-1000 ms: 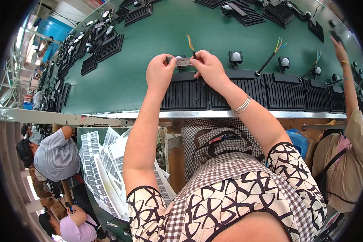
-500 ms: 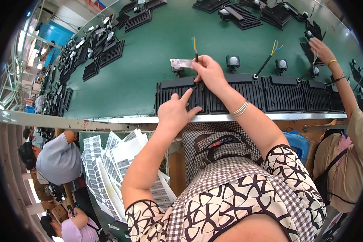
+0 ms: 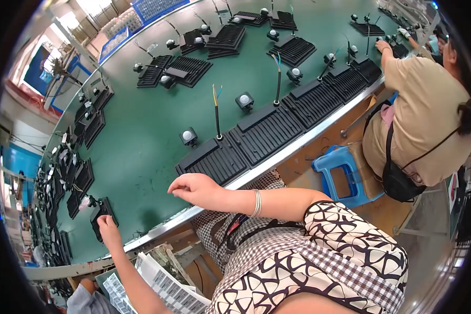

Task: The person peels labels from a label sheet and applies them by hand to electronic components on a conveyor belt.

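Observation:
My left hand (image 3: pixel 108 228) reaches far to the left across the green belt (image 3: pixel 141 131) and grips the near end of a black lamp housing (image 3: pixel 101 208). My right hand (image 3: pixel 193 188), with bangles on its wrist, hovers empty with loosely curled fingers over the belt's metal edge. It is just in front of a black finned housing (image 3: pixel 212 159) that has a small sensor head (image 3: pixel 188 136) and an upright cable (image 3: pixel 216 112) with bare coloured wires. A second finned housing (image 3: pixel 267 131) lies right beside it.
More finned housings line the belt edge to the right and lie scattered across the far side. A co-worker in a tan shirt (image 3: pixel 418 110) sits at the right, with a blue stool (image 3: pixel 340 167) between us. Printed label sheets (image 3: pixel 165 290) lie below the belt edge.
The view has swung round. My left hand left the housing in front and reached far left to another one. My right hand let go of the small label and drew back to the belt edge.

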Motion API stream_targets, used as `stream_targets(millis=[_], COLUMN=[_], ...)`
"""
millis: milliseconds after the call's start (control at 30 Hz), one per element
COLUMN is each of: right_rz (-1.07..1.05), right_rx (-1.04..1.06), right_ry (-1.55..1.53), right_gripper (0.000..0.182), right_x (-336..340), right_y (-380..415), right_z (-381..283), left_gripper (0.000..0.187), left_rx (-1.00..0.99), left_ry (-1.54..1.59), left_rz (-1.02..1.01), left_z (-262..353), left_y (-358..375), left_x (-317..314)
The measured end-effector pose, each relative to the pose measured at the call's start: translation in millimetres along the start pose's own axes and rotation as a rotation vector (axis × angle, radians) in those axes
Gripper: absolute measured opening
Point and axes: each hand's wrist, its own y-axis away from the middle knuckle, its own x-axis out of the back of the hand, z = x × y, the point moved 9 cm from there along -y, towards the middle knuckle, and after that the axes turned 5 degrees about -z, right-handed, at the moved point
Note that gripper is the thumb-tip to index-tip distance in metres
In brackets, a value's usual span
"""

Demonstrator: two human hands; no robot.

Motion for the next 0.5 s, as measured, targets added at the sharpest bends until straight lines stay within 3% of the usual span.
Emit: stream_targets(millis=[67, 100, 133, 167, 200, 300, 467, 500], right_rz=[-0.002, -0.046, -0.075, -0.137, -0.199, -0.452, -0.759, -0.8], right_rx=[0.11, 0.166, 0.176, 0.147, 0.186, 0.375, 0.652, 0.74], right_ry=[0.08, 0.099, 0.119, 0.11, 0.14, 0.311, 0.477, 0.523], right_gripper=[0.018, 0.018, 0.017, 0.015, 0.014, 0.012, 0.015, 0.022], right_x=[-8.9, -24.9, -39.8, -53.0, -70.3, -129.4, -234.5, -254.3], right_y=[2.8, 4.4, 7.2, 13.4, 19.5, 31.3, 57.1, 63.9], right_z=[-8.2, -11.8, -10.8, -15.4, -21.4, -38.2, -50.0, -51.8], left_gripper=[0.022, 0.017, 0.019, 0.022, 0.023, 0.019, 0.018, 0.018], left_rx=[0.219, 0.218, 0.116, 0.22, 0.139, 0.148, 0.398, 0.446], left_ry=[0.614, 0.638, 0.598, 0.596, 0.561, 0.472, 0.171, 0.09], left_rz=[-0.305, -0.301, -0.291, -0.267, -0.257, -0.157, -0.03, -0.021], left_z=[12.3, 48.0, 64.7, 92.5, 74.6, 58.5, -34.4, -46.3], left_y=[43.2, 73.7, 95.5, 128.2, 142.8, 197.0, 265.9, 276.2], left_x=[-18.0, -9.2, 2.0, 22.9, 31.7, 73.2, 100.2, 102.3])
